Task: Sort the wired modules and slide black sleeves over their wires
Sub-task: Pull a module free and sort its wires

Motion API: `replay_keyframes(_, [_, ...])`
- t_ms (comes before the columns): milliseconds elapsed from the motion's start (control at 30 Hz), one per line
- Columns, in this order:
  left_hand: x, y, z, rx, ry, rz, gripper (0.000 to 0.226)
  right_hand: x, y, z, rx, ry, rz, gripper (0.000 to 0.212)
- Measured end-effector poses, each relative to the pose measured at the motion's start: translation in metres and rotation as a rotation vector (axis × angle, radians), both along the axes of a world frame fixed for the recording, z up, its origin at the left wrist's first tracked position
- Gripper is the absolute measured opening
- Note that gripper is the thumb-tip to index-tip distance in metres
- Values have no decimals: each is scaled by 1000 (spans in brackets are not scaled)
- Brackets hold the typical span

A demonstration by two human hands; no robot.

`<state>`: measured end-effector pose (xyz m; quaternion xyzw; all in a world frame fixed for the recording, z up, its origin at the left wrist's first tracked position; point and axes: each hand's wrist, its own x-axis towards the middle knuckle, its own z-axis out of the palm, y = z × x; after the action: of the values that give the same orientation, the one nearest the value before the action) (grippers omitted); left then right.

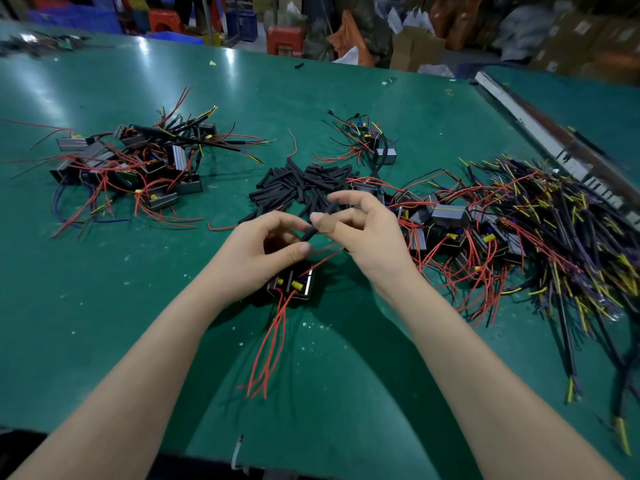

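Counter: green matted counter under all the parts.
Right heap: tangled black, yellow and purple cables with grey box modules, right of the sleeve pile.
Left heap: grey box modules with red wires, left of the sleeve pile.
Sleeve pile: short black tube sleeves, mid-counter.
Left hand: fingers curled, holding the small black wired module just nearer than the sleeve pile.
Right hand: pinching one black sleeve between thumb and fingertips.
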<state>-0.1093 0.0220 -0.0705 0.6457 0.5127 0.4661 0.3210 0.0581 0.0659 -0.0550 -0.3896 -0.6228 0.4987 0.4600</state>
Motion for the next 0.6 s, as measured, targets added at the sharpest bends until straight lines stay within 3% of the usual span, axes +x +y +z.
replay_keyframes(67, [0,0,0,-13,15,20,20,-1,-1,1,7,22,-11,5])
replay_keyframes(233, [4,-2,5,-13,-14,51,4,1,-3,3,141,-102,-28,17])
replay_keyframes(333, [5,-4,8,8,12,63,17,-3,-5,-1,254,-274,-42,14])
replay_keyframes(500, [-7,-3,7,-82,139,50,20,0,1,1,254,-215,-252,20])
replay_keyframes(600, [-9,-4,8,-82,203,18,18,0,1,3,186,-186,-257,22])
